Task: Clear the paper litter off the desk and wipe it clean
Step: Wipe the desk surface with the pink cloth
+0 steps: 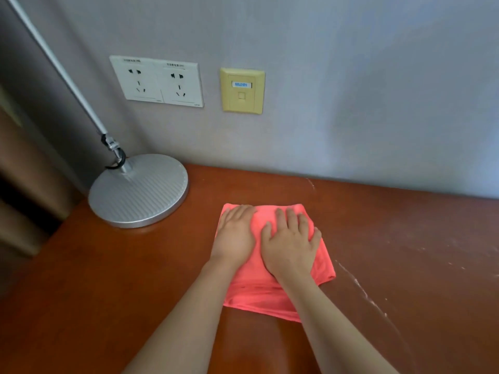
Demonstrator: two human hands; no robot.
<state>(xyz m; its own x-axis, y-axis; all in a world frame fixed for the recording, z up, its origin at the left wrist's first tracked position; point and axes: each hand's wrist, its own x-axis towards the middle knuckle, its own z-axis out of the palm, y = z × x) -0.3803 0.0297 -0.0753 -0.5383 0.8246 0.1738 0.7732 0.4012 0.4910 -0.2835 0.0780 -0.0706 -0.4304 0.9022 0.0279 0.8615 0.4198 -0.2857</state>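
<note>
Desk (108,292) of reddish-brown wood fills the lower part of the view, its back edge set against a grey wall (351,90). No paper litter is seen anywhere on the visible surface, so the clearing step is judged to be done, at least here. Pale smears and streaks (361,287) are seen toward the right edge and near the back edge, so the wiping is judged to be under way and not finished; that right-hand stretch is left to do.

A round ribbed metal lamp base (139,190) is stood at the back left corner, with its slanted pole (54,63) rising up and to the left. On the wall above, a white double socket plate (156,81) and a yellowed data port plate (242,90) are mounted side by side.

A folded coral-pink cloth (259,292) is laid flat near the middle of the back edge, just right of the lamp base and apart from it. It is pressed down by the left hand (235,236) and the right hand (290,245), placed side by side and touching, fingers straight and slightly spread, nothing gripped.
</note>
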